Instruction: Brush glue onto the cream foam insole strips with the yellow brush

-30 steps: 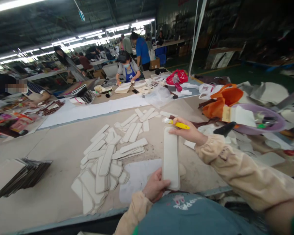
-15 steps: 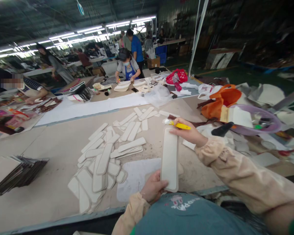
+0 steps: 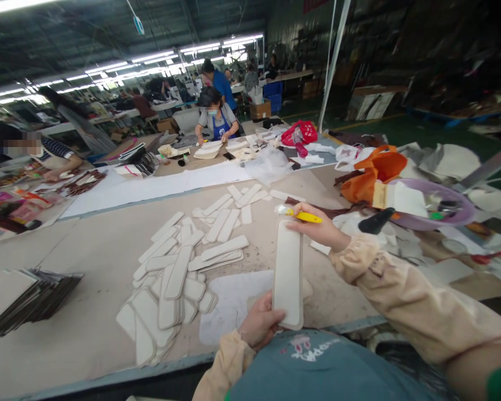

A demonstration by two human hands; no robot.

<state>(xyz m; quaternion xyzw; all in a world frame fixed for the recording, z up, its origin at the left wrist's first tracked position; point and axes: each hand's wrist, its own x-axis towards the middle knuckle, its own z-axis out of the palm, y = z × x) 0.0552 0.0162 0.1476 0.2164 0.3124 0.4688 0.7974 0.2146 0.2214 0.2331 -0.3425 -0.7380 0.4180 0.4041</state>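
Observation:
My left hand (image 3: 261, 323) grips the near end of a long white padded strip (image 3: 288, 273) with rounded corners, held up over the table edge. My right hand (image 3: 317, 228) is closed on a yellow-handled brush (image 3: 298, 214) and its fingers touch the far end of the same strip. The brush's pale bristles point left. Left of the strip lies a spread of several similar white strips (image 3: 179, 267) on the beige table (image 3: 87, 256). A flat white sheet (image 3: 229, 298) lies under the held strip.
A stack of dark-edged boards (image 3: 23, 298) sits at the left. An orange bag (image 3: 373, 170), a purple basin (image 3: 442, 206) and a black-handled tool (image 3: 373, 223) crowd the right. Other people work at the far tables, one in a blue apron (image 3: 217, 122).
Both hands and the strip have barely shifted; the camera swayed slightly. A person in blue at the far table has moved left.

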